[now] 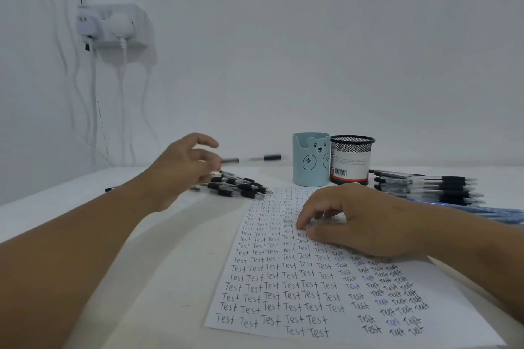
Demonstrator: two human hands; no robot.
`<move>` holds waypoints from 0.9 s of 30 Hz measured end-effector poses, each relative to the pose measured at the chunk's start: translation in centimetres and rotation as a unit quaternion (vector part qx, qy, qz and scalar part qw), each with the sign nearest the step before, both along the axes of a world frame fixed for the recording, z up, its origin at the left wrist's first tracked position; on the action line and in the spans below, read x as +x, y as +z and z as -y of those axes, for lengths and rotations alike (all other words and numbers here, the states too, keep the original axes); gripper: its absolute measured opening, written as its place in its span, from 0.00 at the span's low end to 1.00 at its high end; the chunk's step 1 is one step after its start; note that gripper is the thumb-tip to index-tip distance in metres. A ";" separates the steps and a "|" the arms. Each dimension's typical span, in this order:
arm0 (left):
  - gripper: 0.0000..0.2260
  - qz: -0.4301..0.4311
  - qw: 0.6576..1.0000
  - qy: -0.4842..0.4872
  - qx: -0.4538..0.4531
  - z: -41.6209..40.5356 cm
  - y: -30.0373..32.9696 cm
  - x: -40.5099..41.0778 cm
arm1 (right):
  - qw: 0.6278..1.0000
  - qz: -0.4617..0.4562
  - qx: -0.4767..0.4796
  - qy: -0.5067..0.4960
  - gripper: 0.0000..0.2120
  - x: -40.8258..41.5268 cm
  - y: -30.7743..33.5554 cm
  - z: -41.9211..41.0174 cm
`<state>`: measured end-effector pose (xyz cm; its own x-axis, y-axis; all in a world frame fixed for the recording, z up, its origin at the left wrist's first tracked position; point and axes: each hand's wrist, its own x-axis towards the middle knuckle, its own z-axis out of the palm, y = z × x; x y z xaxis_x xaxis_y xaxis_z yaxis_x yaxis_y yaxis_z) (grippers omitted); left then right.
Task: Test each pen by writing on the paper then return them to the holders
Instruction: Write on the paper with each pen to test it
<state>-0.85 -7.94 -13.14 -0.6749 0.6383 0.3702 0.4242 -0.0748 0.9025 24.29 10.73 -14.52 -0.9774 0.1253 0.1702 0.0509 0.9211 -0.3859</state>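
Your left hand (187, 163), fingers loosely curled, pinches a blurred pen (251, 159) above the far-left pen pile (238, 185); your right hand (360, 221) presses bent, empty fingers on the paper (283, 278), steadying it.

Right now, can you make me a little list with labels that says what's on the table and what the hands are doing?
paper: sheet covered in rows of "Test"
left hand: raised over the left pen pile, a blurred pen at its fingertips; grip unclear
right hand: resting on the paper, fingers curled, no pen visible in it
holders: blue bear cup beside black mesh cup; no pens showing above the rims
right pens: pile right of the mesh cup
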 end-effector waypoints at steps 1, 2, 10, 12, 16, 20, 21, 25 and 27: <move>0.08 0.065 0.995 -0.007 0.069 -0.3 0.3 0.3 | 1.000 0.000 -0.002 0.000 0.06 0.0 0.0 0.0; 0.07 0.122 0.984 -0.014 0.131 -0.6 0.6 0.7 | 1.000 0.001 -0.003 0.000 0.06 0.0 0.0 0.0; 0.12 0.369 0.868 -0.082 0.321 -2.5 2.2 4.5 | 1.000 0.002 -0.005 -0.002 0.06 0.0 0.1 0.1; 0.13 0.398 0.849 -0.094 0.335 -2.8 2.3 5.3 | 1.000 0.001 0.000 0.000 0.06 -0.1 0.0 0.1; 0.15 0.436 0.834 -0.113 0.320 -3.1 2.0 6.4 | 1.000 0.004 0.003 -0.006 0.06 -0.1 0.1 0.2; 0.10 0.409 0.852 -0.118 0.305 -3.2 1.7 7.7 | 1.000 0.005 0.006 -0.011 0.06 0.1 0.1 0.2; 0.07 0.400 0.855 -0.122 0.306 -3.2 1.6 8.0 | 1.000 0.004 0.004 -0.014 0.07 0.1 0.1 0.3; 0.03 0.386 0.852 -0.143 0.323 -3.2 1.6 8.7 | 0.999 -0.012 -0.028 -0.016 0.11 0.2 0.3 0.0; 0.04 0.383 0.849 -0.159 0.327 -3.3 1.5 9.1 | 0.998 -0.035 -0.053 -0.009 0.16 0.4 0.4 -0.1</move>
